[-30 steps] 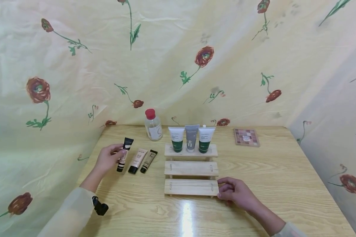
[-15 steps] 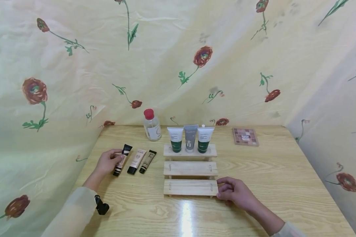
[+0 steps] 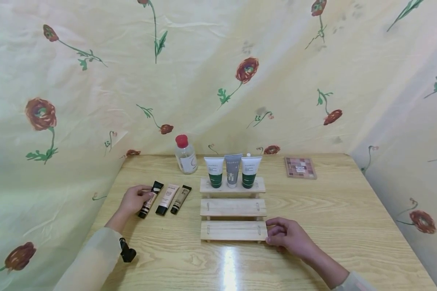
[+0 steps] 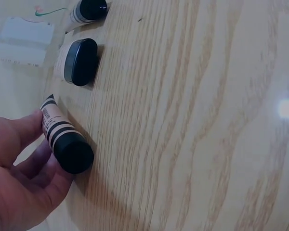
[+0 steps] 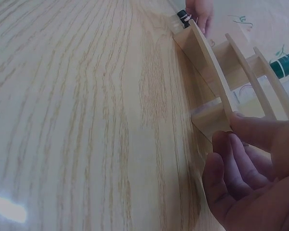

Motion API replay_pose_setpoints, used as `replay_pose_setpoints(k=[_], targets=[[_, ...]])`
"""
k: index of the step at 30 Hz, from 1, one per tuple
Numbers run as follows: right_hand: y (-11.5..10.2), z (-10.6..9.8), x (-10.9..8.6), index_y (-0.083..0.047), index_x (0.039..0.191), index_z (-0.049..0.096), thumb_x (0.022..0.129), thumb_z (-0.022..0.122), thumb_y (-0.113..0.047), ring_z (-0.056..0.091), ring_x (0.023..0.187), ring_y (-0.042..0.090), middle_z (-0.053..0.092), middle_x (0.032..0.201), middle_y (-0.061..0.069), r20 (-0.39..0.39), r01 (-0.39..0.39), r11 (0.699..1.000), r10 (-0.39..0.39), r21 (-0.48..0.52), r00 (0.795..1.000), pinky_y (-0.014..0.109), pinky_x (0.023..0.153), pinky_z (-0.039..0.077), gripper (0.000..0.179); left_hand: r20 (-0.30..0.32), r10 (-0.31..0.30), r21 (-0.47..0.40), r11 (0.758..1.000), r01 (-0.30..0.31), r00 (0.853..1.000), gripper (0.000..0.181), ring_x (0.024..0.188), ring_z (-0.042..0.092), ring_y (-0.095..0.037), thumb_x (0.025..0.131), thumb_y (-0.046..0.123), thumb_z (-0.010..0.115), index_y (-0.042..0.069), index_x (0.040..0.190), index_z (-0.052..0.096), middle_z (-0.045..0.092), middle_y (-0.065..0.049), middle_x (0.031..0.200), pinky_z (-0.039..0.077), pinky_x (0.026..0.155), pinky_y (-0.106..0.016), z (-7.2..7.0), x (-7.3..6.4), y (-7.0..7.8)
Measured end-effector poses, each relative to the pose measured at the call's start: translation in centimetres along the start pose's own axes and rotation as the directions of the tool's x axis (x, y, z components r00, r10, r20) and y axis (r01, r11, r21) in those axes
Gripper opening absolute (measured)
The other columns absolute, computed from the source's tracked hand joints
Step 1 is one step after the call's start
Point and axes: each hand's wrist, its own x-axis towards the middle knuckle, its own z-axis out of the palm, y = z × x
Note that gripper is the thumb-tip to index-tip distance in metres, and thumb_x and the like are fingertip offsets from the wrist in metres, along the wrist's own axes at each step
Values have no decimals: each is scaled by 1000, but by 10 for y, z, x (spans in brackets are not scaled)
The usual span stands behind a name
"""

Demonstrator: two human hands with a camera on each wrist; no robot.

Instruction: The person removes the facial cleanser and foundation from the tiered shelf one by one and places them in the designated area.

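Note:
My left hand [image 3: 132,201] pinches a slim cosmetic tube [image 3: 145,208], pinkish with black stripes and a black cap. In the left wrist view the thumb lies on one side of this tube [image 4: 59,126] and curled fingers on the other, low over the table. Beside it lie a pale pink BB cream tube [image 3: 166,199] and a gold-brown tube [image 3: 181,200], caps toward me. At the three-tier wooden rack [image 3: 233,231], my right hand [image 3: 290,237] holds the right end of the lowest board. In the right wrist view its thumb [image 5: 253,127] presses the board's edge, fingers curled below.
On the rack's top board stand two white-and-green tubes [image 3: 215,171] [image 3: 250,171] with a grey tube [image 3: 233,171] between them. A clear bottle with a red cap [image 3: 186,157] stands at the back left. An eyeshadow palette [image 3: 300,168] lies back right, before the flowered cloth [image 3: 189,72].
My left hand has lowered the striped tube from a raised, more upright pose to lie slanted beside the BB cream tube. The right hand stays at the rack's end.

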Motion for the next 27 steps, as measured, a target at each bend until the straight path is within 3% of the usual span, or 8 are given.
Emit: replay_pose_setpoints(k=[8, 15, 21, 27], targets=[[0, 1, -1, 10, 137, 53, 87, 80, -11, 68, 78, 25, 72, 98, 13, 1, 3, 1000, -3, 4, 1000, 33, 60, 57, 59, -8, 13, 24, 1000, -12, 1000, 34, 99, 65, -31, 102, 18, 66, -2, 130, 66, 68, -24, 116, 55, 76, -38, 1, -2, 3], [0, 1, -1, 9, 136, 54, 87, 80, -11, 69, 79, 26, 73, 98, 13, -2, 6, 1000, -6, -4, 1000, 34, 61, 58, 60, 0, -31, -13, 999, 31, 1000, 37, 95, 65, -28, 105, 25, 58, 0, 132, 64, 68, -20, 116, 56, 73, -33, -4, -1, 11], [1, 1, 0, 9, 136, 54, 87, 80, -12, 69, 79, 25, 73, 97, 13, -3, 14, 1000, -14, -18, 1000, 33, 61, 58, 59, -56, 89, -52, 994, -92, 994, 45, 112, 62, -34, 105, 33, 59, 4, 140, 58, 64, -17, 124, 57, 86, -42, -8, -4, 35], [4, 0, 1, 9, 136, 54, 87, 81, -12, 69, 79, 25, 73, 98, 12, -2, 11, 1000, -11, -8, 1000, 34, 60, 58, 60, -63, 245, -166, 953, -253, 967, 50, 116, 62, -32, 100, 34, 69, 11, 143, 57, 65, -14, 127, 55, 96, -48, 0, -8, 82]])
